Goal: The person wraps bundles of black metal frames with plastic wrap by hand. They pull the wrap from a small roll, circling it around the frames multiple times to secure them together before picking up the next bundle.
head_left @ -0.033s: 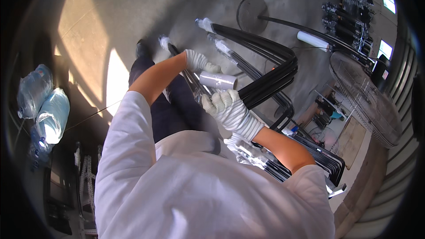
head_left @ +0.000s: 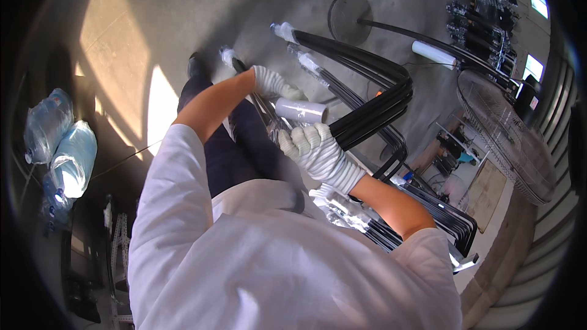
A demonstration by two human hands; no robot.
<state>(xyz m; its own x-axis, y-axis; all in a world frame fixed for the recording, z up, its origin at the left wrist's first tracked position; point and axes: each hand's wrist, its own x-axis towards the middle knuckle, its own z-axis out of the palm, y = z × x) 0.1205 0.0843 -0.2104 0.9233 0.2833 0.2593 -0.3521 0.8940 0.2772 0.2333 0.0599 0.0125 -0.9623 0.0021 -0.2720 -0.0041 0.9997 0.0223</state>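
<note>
Roll of translucent lilac-white plastic film (head_left: 301,111) lies between the two gloved hands, over dark slender rods (head_left: 260,101) partly wrapped in crinkled film. Left hand (head_left: 278,85), in a white knitted glove, is at the roll's upper left side, fingers bent down towards it. Right hand (head_left: 318,154), in a matching ribbed glove, is just below the roll, fingers curled in by the wrapped rods. Undersides of both hands are hidden, so I cannot tell whether either set of fingers is closed on roll, film or rods. Handling estimate: roll light to moderate, stiff at its core, outer film slick and easily creased; best hold at both ends, the open right end giving a rim to steady it. Bundle of black bent metal-looking tubes (head_left: 373,110), right of the roll, judged stiff, heavier and smooth, inclined to slide tube against tube; hold the straight runs with a full palm. Containers: clear blue-tinted plastic jugs (head_left: 74,157), grouped well apart at far left; walls see-through, sunlit in part, no solid contents visible inside.
</note>
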